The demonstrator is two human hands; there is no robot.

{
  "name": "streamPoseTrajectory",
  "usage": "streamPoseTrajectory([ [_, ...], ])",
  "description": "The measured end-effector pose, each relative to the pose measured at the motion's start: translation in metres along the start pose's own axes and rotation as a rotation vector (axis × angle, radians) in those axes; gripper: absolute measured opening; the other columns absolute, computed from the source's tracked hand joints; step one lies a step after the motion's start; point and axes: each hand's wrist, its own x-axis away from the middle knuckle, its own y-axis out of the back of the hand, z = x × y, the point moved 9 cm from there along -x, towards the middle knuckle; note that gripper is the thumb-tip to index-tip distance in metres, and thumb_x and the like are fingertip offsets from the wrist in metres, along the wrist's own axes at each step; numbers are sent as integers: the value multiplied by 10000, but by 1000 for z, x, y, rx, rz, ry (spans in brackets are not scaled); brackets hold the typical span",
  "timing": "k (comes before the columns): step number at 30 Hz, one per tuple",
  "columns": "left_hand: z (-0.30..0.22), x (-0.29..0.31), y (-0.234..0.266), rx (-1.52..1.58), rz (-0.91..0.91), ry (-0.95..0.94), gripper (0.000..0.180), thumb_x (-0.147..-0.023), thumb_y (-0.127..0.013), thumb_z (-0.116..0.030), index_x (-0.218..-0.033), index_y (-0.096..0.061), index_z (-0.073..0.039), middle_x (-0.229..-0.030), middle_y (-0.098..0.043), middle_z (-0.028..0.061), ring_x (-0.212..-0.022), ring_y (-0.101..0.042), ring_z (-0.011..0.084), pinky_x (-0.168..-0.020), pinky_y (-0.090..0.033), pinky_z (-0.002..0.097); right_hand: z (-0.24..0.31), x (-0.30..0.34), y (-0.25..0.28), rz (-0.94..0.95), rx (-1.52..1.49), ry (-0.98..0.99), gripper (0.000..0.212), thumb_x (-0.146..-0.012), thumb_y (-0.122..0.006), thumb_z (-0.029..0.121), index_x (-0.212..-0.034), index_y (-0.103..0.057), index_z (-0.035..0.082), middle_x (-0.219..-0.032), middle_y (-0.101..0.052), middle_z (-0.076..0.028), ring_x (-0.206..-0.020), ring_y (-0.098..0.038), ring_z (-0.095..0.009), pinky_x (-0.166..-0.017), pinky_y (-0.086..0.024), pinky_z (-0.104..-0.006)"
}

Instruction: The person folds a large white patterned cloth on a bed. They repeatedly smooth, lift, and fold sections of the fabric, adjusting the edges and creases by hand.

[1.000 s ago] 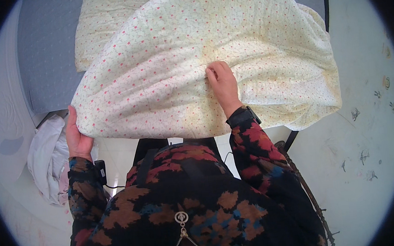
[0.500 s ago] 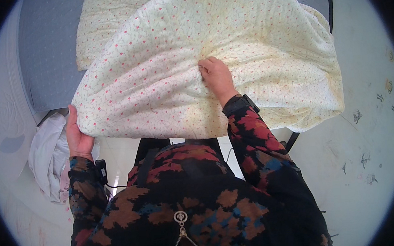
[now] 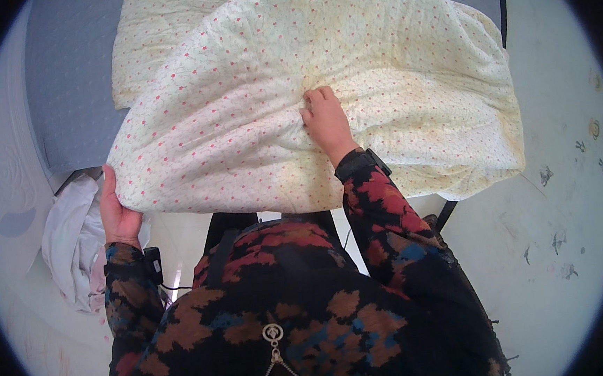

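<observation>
A cream floral quilt (image 3: 242,143) with small red flowers and yellowish stains spreads in front of me, its near edge hanging in a curve. My left hand (image 3: 119,213) holds the quilt's left corner, thumb up along the outside and fingers hidden behind the cloth. On the middle of the quilt, my right hand (image 3: 326,120) has its fingers curled into the fabric. Creases fan out from around those fingertips, which are partly hidden.
Beneath the quilt lies a grey-blue mattress (image 3: 71,92), showing at the far left. White crumpled cloth (image 3: 70,232) sits below its near corner. Pale floor (image 3: 554,198) with dark marks stretches along the right.
My right hand has shifted slightly left, its fingers a little more spread on the cloth. My left hand keeps its hold on the corner, and the quilt has barely moved.
</observation>
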Motion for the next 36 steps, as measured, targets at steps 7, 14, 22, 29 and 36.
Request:
streamPoseTrajectory([
  [7, 0, 0, 2, -33, 18, -1, 565, -1060, -496, -373, -1468, -411, 9, -1482, -495, 174, -1348, -503, 315, -1147, -395, 486, -10, 10, 4, 87, 120, -16, 270, -853, -702, 154, -1092, -644, 43, -1069, -580, -176, -1020, -587, -375, -892, -492, -436],
  [14, 0, -2, 8, -27, 15, 7, 573, -1063, -482, -387, -1483, -412, -3, -1508, -473, 176, -1374, -475, 326, -1169, -360, 508, -14, 14, 11, -6, 63, 1, 235, -861, -691, 143, -1077, -653, 58, -1035, -593, -172, -984, -583, -380, -879, -484, -446],
  [22, 0, -1, 6, -23, 11, 1, 580, -1061, -484, -392, -1482, -410, 1, -1508, -470, 179, -1371, -478, 330, -1168, -362, 509, -22, 12, 5, 90, 75, -33, 217, -854, -686, 126, -1062, -662, 74, -1017, -593, -177, -957, -591, -384, -834, -493, -451],
  [29, 1, -1, 9, -48, -6, -15, 569, -1059, -493, -380, -1473, -417, 3, -1498, -483, 169, -1365, -485, 317, -1162, -374, 492, -6, 18, -4, 43, -110, 33, 307, -824, -613, 4, -1100, -692, 112, -973, -582, -144, -926, -613, -346, -814, -513, -426],
  [36, 4, 0, 3, 5, 67, 17, 567, -1060, -492, -378, -1478, -418, -2, -1502, -477, 182, -1368, -482, 328, -1166, -365, 512, 18, 21, -20, 84, -152, 140, 359, -806, -580, -21, -1097, -716, 139, -933, -599, -146, -861, -628, -359, -761, -528, -446],
])
